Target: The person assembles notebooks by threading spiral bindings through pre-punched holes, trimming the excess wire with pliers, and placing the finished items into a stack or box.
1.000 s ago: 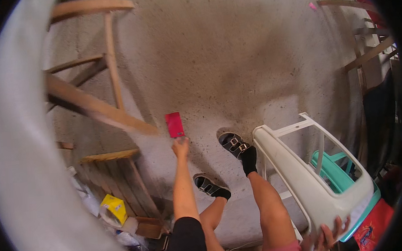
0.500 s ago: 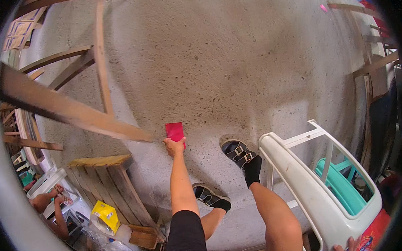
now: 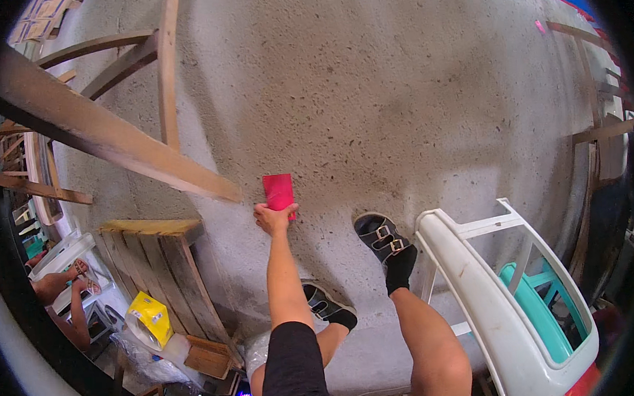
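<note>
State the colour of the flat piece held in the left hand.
Bright pink-red, the flat rectangular piece in the left hand; head view.

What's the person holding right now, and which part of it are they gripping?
The left hand holds a flat pink-red rectangular pad by its lower edge, the rest sticking out past the fingers. The right hand is out of view.

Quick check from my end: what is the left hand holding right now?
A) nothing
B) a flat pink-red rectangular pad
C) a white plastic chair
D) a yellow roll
B: the left hand grips the lower edge of a flat pink-red pad, held out over the concrete floor.
</note>
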Action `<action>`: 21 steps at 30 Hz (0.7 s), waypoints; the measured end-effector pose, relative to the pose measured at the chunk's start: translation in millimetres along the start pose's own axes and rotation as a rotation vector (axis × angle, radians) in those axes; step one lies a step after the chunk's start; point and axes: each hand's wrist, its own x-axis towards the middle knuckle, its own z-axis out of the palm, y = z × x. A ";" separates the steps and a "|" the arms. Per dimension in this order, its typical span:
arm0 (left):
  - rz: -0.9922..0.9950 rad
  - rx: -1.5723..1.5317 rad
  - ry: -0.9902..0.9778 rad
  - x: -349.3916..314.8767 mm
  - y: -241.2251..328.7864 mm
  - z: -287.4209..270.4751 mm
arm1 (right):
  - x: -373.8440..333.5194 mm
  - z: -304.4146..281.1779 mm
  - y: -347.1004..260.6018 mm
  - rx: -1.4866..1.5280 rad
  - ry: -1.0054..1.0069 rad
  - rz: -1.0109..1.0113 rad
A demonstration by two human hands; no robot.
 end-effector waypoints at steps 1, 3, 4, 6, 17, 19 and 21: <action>-0.026 -0.059 -0.020 -1.1 -0.5 -0.3 | -1.1 -0.1 0.6 0.002 -0.013 0.002; -0.071 -0.032 -0.017 -13.8 8.5 -0.4 | -1.5 -4.8 0.1 -0.002 -0.035 0.014; -0.094 -0.019 -0.003 -15.5 8.9 -2.7 | -2.2 -7.0 0.6 0.003 -0.037 0.019; -0.052 -0.097 -0.066 -19.1 13.2 -8.6 | -6.4 -11.4 2.4 0.011 -0.025 0.030; -0.100 -0.427 -0.191 -302.2 3.9 -109.2 | -37.4 -19.9 6.4 0.070 -0.041 0.233; -0.113 -0.469 -0.244 -356.8 11.4 -150.9 | -28.1 -30.6 -3.4 0.057 -0.040 0.181; 0.027 -0.505 -0.335 -410.7 44.8 -238.6 | -23.8 -25.2 -5.8 0.068 0.038 0.146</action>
